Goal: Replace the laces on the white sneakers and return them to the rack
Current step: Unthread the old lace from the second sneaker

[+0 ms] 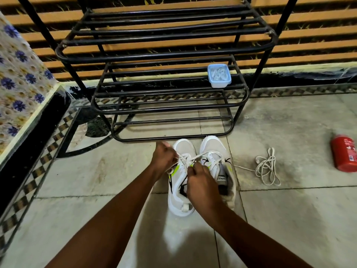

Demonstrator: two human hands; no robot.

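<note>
Sneakers (211, 145) stand side by side on the floor before the rack (164, 54). Left hand (164, 157) and right hand (201, 177) each keep a closed grip on a strand of the lace (202, 154). Step apparently in hand: lacing. The next move calls for even tension, then tying.

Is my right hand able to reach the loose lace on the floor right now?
Probably, once freed: the right hand pinches a sneaker lace; the loose lace lies near, past the right sneaker, nothing over it.
</note>
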